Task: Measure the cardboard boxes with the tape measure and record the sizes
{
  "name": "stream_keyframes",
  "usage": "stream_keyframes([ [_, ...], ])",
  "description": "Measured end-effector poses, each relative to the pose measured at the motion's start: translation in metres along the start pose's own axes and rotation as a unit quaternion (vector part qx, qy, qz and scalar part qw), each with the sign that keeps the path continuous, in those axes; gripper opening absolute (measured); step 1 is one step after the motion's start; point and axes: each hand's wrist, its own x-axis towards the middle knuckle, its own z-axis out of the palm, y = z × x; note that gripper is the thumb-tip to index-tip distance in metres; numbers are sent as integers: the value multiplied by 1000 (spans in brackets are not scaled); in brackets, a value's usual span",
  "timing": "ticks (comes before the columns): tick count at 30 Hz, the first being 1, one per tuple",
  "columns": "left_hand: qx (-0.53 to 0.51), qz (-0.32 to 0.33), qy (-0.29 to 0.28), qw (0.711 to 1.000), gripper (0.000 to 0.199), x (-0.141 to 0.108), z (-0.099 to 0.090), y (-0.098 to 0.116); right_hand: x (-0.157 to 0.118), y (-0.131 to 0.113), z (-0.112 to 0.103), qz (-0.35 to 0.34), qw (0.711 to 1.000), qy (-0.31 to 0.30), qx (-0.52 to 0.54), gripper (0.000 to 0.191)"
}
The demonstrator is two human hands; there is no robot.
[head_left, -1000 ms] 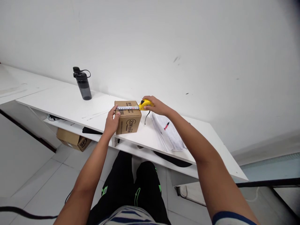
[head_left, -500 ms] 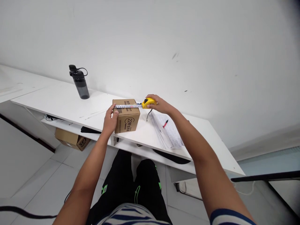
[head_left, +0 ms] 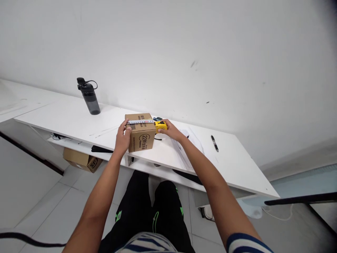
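A brown cardboard box (head_left: 143, 141) with dark printing stands on the white desk. Across its top lies the white blade (head_left: 137, 122) of a tape measure, numbers showing. At the box's left edge, my left hand (head_left: 123, 136) pinches the end of the blade, its thumb against the box. My right hand (head_left: 171, 130) is closed around the yellow case of the tape measure (head_left: 160, 125), held close to the box's right side. A dark strap hangs below the case, and my fingers partly cover it.
A black water bottle (head_left: 90, 96) stands at the back left of the desk (head_left: 65, 112). Papers (head_left: 193, 138) lie under my right forearm, with a black pen (head_left: 214, 143) to their right. Another cardboard box (head_left: 80, 160) sits below on the left. A dark small object (head_left: 157, 118) lies behind the case.
My right hand has moved left and slightly down with the tape case, now close to the box's right side. Less blade shows. The black pen has come into sight; my left hand stays at the box's edge.
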Motion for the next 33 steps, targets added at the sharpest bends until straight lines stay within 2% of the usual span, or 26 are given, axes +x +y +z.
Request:
stream_keyframes([
  [4,2,2,-4,1000,45,0,0,0,-2,19,12,30,999,-35,-19,48],
  [9,-9,14,-3,1000,46,0,1,-2,-5,31,19,37,999,-23,8,51],
  [15,-3,2,-6,1000,46,1,1,1,-2,31,12,15,999,-46,-12,47],
  [25,-4,12,-5,1000,46,1,1,0,4,49,2,70,990,-112,-53,47],
  [33,1,3,-8,1000,47,2,1,0,-4,37,4,68,989,-102,-86,42],
])
